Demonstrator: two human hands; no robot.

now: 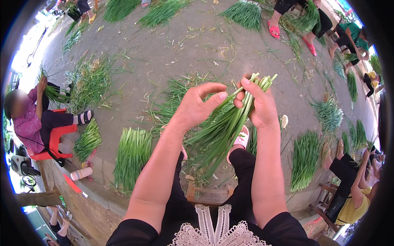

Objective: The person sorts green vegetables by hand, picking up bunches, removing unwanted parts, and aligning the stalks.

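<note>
My right hand (261,103) is closed around a bunch of green garlic chives (227,127), near its pale cut stem ends. The long leaves hang down to the lower left, over my lap and feet. Just left of the stems, my left hand (201,103) has its thumb and index finger apart, and I see nothing held between them. Loose chives (175,98) lie heaped on the ground beneath my hands. A neat pile of chives (133,156) rests at my left, and another pile (304,160) at my right.
A person on a red plastic stool (55,138) sits at left holding chives, and a person in yellow (354,206) sits at right. Trimmings (89,81) and more chive bundles (243,13) are scattered over the pavement. A pink bottle (81,173) lies near the kerb.
</note>
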